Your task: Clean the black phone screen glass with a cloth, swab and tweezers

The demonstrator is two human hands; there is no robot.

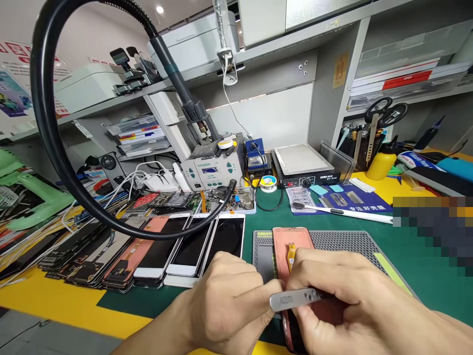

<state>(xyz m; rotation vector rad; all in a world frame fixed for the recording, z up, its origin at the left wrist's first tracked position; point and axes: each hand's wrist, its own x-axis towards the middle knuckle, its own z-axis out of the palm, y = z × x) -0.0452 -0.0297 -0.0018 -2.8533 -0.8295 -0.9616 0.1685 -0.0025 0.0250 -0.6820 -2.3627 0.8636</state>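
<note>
My right hand (343, 288) is closed around a pair of metal tweezers (290, 299), whose engraved end points left past my thumb. Close against it, my left hand (231, 298) is curled with thumb and forefinger pinched; whatever those fingertips hold is hidden. Beneath both hands lies a phone screen panel (281, 242) with a salmon-pink back, partly covered by my fingers. An orange-yellow flex cable (291, 254) rises from its upper part. The panel rests on a grey textured repair mat (343, 241).
Left of my hands lie several phone screens (225, 236) and stacked phone parts. A hot-air station (210, 170) stands behind, its black hose (35, 98) looping leftward. Further right are a heating plate (305, 160), a white-handled brush (354, 214) and a yellow bottle (382, 160).
</note>
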